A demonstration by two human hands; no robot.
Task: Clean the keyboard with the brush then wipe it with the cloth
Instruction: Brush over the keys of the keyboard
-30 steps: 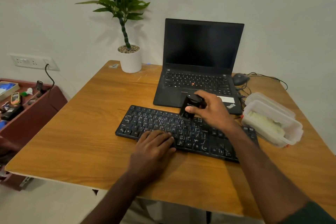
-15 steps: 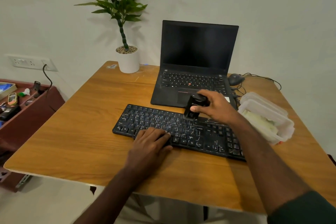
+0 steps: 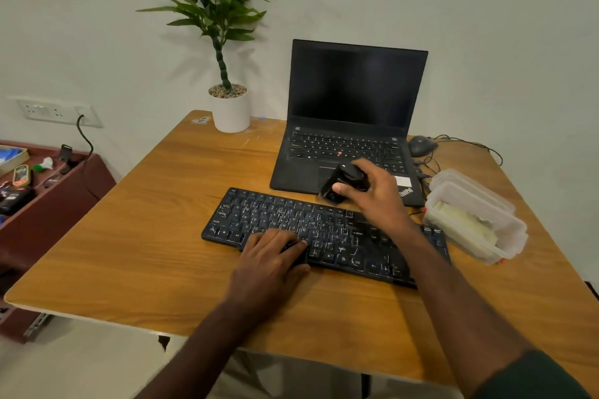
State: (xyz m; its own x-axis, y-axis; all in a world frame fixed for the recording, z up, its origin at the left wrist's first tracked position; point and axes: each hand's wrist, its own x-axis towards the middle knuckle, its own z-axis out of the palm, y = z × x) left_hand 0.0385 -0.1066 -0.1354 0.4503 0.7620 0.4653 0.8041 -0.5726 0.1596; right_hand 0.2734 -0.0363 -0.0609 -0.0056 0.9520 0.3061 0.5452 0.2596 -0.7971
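A black keyboard (image 3: 324, 233) is laid slightly aslant on the wooden desk (image 3: 129, 236), its right end nearer than its left. The left hand (image 3: 272, 261) is rested flat on the near edge of the keyboard, left of its middle, with the fingers straight and close together over the keys. A small black brush (image 3: 342, 183) is gripped by the right hand (image 3: 376, 196), the fingers curled over its top and the thumb pressed against its side; the brush is held at the far edge of the keyboard, right of centre, in front of the laptop's palm rest. Whether its bristles touch the keys cannot be told.

An open black laptop (image 3: 353, 100) with a dark screen is placed just beyond the keyboard. A potted plant (image 3: 227, 107) in a white pot is set at the far left of the desk. A clear plastic container (image 3: 476, 220) with something pale inside is seen at the right, and a dark mouse (image 3: 421, 146) with cables lies beyond it.
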